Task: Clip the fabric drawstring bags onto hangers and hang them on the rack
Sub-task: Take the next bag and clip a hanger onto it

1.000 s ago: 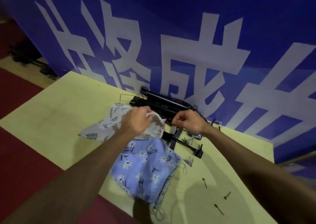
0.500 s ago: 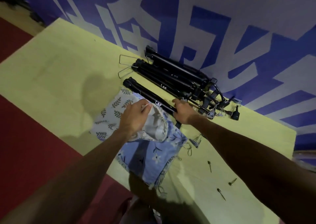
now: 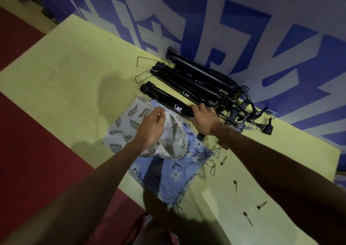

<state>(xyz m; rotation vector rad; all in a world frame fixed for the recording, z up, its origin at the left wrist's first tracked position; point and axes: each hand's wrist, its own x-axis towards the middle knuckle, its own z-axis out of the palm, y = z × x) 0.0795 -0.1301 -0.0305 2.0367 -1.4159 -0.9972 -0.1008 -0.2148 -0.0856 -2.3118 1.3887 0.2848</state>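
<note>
A pile of fabric bags lies on the yellow-green table (image 3: 65,72). A white leaf-print bag (image 3: 123,124) is at the left, a blue flower-print bag (image 3: 168,173) is nearer me, and a pale crumpled bag (image 3: 173,141) sits on top. My left hand (image 3: 151,128) pinches the pale bag's upper edge. My right hand (image 3: 204,121) is wrapped around the end of a black folded tripod (image 3: 164,99) just behind the bags. Thin wire hangers (image 3: 144,70) lie beyond, partly under the tripods.
Two more black folded tripods (image 3: 196,78) lie against the blue and white banner wall (image 3: 243,29). Small metal clips and screws (image 3: 236,185) are scattered on the table at the right. Red floor (image 3: 28,160) borders the table's near-left edge.
The view has tilted down and drawn closer. My right hand has shifted right and closed around the nearest tripod. My left hand still holds the pale bag's edge.
</note>
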